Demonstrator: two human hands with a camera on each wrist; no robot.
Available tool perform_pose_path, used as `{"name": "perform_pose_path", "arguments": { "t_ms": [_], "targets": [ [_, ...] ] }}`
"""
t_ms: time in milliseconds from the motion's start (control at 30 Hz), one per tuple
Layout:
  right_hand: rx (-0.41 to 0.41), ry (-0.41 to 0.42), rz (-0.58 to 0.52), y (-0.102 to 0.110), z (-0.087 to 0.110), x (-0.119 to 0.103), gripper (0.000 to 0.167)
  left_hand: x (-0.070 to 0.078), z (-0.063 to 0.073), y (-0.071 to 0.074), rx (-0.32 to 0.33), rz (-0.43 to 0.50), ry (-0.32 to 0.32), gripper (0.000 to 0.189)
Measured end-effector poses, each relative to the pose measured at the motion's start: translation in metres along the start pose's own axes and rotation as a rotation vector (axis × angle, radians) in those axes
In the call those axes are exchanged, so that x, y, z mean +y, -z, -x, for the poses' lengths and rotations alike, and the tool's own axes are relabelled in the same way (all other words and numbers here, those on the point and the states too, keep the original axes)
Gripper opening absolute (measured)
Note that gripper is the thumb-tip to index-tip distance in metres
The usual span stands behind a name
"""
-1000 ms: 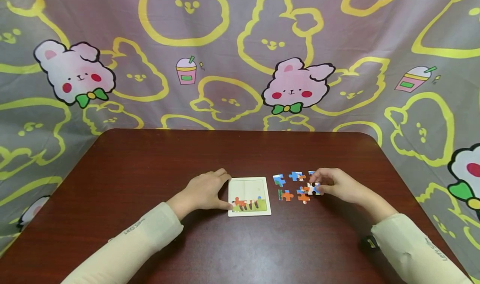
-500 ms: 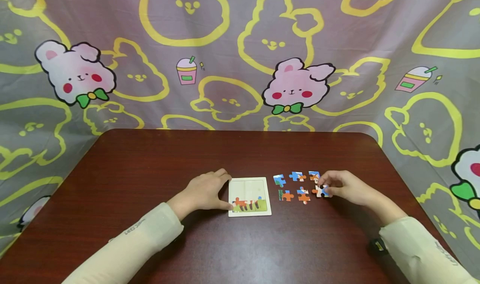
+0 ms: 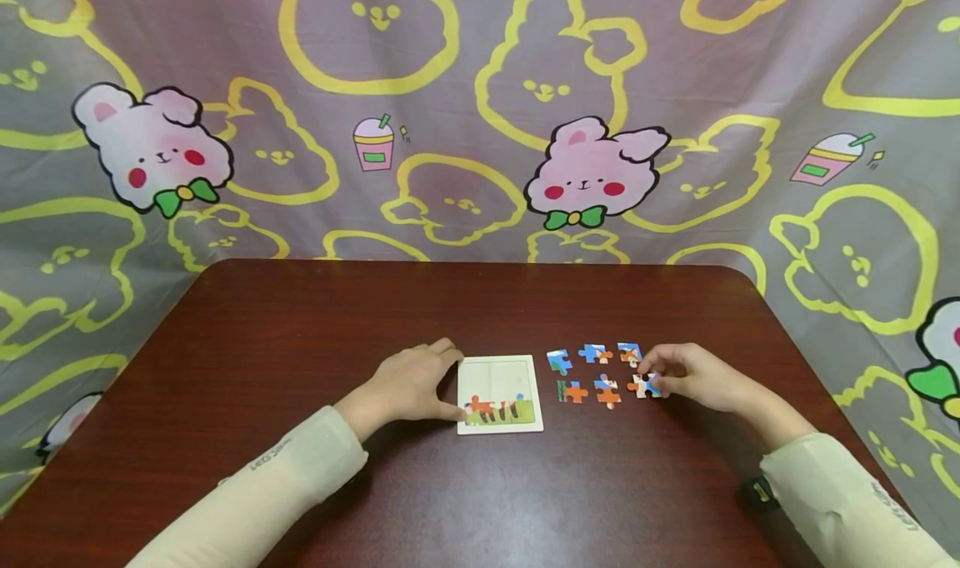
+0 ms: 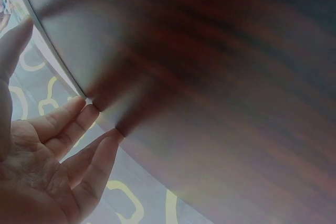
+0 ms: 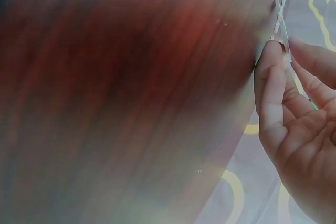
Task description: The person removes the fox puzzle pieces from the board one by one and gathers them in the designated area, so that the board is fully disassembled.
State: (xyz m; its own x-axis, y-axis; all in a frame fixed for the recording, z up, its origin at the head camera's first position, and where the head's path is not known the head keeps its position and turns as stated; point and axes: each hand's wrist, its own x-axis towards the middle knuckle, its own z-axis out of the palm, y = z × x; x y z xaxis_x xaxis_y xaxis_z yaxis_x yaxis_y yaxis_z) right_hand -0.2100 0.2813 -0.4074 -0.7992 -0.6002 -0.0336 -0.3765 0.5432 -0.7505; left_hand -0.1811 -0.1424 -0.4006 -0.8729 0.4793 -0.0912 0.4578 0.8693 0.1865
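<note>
A square puzzle board [image 3: 491,376] lies on the table, its bottom strip filled with orange, black and green picture pieces and the upper part bare. Along its left edge my left hand [image 3: 408,381] rests with spread fingers; in the left wrist view the thumb and fingertips [image 4: 79,103] touch that edge. Right of the board, my right hand [image 3: 693,376] pinches a white, blue and orange puzzle piece [image 3: 643,386] between thumb and fingers. In the right wrist view the piece [image 5: 286,38] appears edge-on, tilted at the fingertips, and partly hidden by the fingers.
Several loose puzzle pieces lie between the board and my right hand, among them a blue-green piece [image 3: 558,361], an orange piece [image 3: 607,391] and a fox-face piece [image 3: 629,353]. The brown table [image 3: 337,485] ends at a patterned curtain [image 3: 450,135].
My right hand has moved rightward with the pinched piece, away from the neighbouring loose pieces, and uncovered the fox-face piece. In the last half second it barely moves. The left hand stays on the board.
</note>
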Motion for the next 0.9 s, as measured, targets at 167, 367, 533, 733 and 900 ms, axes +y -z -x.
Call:
{"name": "perform_pose_path", "arguments": {
  "t_ms": [167,367,533,733,900],
  "targets": [
    [0.008,-0.029,0.041,0.004,0.001,0.002,0.014,0.000,0.000,-0.001,0.004,-0.001,0.000,0.082],
    [0.039,-0.042,0.073,0.008,0.002,0.005,0.012,0.000,0.000,0.000,0.006,0.001,-0.002,0.083],
    [0.052,-0.024,0.089,0.007,-0.003,0.000,0.011,0.000,-0.001,0.000,-0.003,0.007,-0.001,0.083],
    [0.022,-0.022,0.060,0.001,-0.019,-0.019,0.012,0.000,0.000,0.000,-0.002,0.006,0.002,0.082],
    [-0.015,-0.016,0.085,-0.011,-0.038,-0.033,0.013,0.000,0.000,0.000,-0.001,-0.007,0.001,0.083]
  ]
}}
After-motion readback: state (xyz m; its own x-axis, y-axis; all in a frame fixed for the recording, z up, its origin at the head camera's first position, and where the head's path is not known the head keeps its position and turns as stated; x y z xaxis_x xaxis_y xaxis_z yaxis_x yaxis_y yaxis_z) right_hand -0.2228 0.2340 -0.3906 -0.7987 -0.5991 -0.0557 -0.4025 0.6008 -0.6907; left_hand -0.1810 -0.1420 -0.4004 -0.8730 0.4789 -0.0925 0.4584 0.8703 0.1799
